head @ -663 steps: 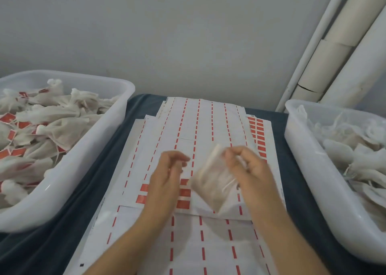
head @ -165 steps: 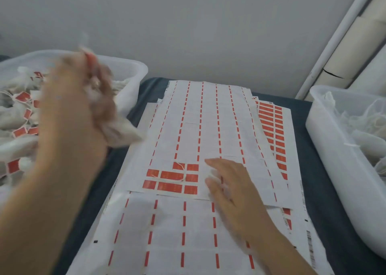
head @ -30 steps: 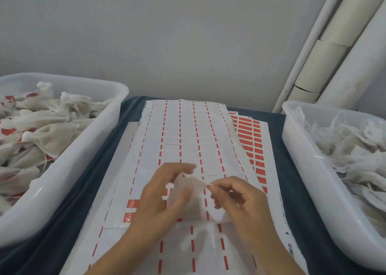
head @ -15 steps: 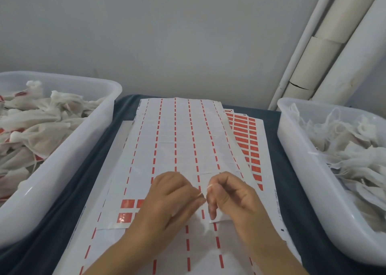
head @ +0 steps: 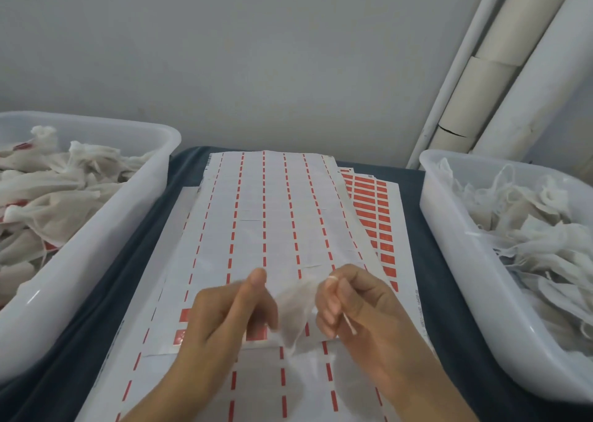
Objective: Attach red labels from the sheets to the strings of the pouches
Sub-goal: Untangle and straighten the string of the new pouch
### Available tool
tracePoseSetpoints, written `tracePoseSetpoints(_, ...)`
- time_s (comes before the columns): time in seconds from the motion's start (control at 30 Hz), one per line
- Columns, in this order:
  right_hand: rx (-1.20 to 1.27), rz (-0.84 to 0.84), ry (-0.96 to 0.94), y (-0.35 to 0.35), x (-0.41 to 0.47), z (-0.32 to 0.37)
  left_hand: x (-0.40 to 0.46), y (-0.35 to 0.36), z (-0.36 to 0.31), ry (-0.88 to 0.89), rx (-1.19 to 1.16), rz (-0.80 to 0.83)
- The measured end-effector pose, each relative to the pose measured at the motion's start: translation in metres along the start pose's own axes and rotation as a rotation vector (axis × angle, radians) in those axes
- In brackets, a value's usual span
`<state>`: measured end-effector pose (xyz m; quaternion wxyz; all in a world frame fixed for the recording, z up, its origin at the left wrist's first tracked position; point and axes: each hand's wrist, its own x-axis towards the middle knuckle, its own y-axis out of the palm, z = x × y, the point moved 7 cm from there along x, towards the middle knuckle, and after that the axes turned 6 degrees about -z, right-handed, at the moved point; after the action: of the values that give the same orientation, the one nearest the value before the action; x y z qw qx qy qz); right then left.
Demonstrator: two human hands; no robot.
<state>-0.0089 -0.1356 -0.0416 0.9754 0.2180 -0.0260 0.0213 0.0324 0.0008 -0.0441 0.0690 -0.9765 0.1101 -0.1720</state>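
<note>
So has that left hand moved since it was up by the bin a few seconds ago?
Yes. The left hand has come down and rightward from the left bin to the label sheets.

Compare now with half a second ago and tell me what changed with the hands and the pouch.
The hands have drawn apart: the left hand moved left, the right hand right, baring the pouch between them. The right hand still pinches its string. Both tubs and the label sheets stayed as they were.
</note>
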Motion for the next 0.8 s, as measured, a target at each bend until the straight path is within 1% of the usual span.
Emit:
tracePoseSetpoints(0.03,-0.008,0.043,0.008,0.004,-0.002,0.0,-0.001,0.009,0.008,-0.165,-0.079,0.132)
tracePoseSetpoints(0.1,-0.061,0.162,0.032,0.015,-0.006,0.0,-0.009,0.027,0.025,-0.473,-0.126,0.407)
tracePoseSetpoints(0.13,-0.114,0.232,0.047,0.021,-0.008,0.0,-0.012,0.032,0.031,-0.585,-0.141,0.471)
tracePoseSetpoints(0.17,-0.188,0.292,0.07,0.026,-0.01,-0.003,-0.012,0.032,0.035,-0.644,-0.166,0.482)
tracePoseSetpoints(0.2,-0.274,0.331,0.105,0.03,-0.012,-0.008,-0.01,0.032,0.036,-0.665,-0.227,0.466)
tracePoseSetpoints(0.3,-0.515,0.351,0.207,0.031,-0.013,-0.028,-0.004,0.027,0.034,-0.659,-0.508,0.377)
tracePoseSetpoints(0.37,-0.64,0.32,0.229,0.026,-0.01,-0.033,0.0,0.017,0.035,-0.691,-0.683,0.265)
tracePoseSetpoints(0.43,-0.753,0.198,0.199,0.015,-0.003,-0.029,0.004,0.007,0.035,-0.719,-0.819,0.166)
tracePoseSetpoints(0.5,-0.832,0.009,0.125,-0.003,0.005,-0.019,0.006,0.001,0.033,-0.722,-0.78,0.14)
tracePoseSetpoints(0.57,-0.828,-0.131,0.042,-0.014,0.008,-0.01,0.004,0.002,0.031,-0.728,-0.658,0.192)
tracePoseSetpoints(0.63,-0.804,-0.192,-0.044,-0.014,0.008,-0.006,-0.002,0.012,0.028,-0.725,-0.537,0.302)
tracePoseSetpoints(0.7,-0.86,-0.227,-0.177,-0.012,0.006,-0.004,-0.007,0.023,0.025,-0.733,-0.429,0.404)
tracePoseSetpoints(0.77,-0.942,-0.227,-0.322,-0.005,0.002,-0.003,-0.011,0.03,0.026,-0.78,-0.336,0.513)
tracePoseSetpoints(0.8,-0.957,-0.218,-0.366,-0.001,0.0,-0.004,-0.012,0.036,0.026,-0.801,-0.312,0.592)
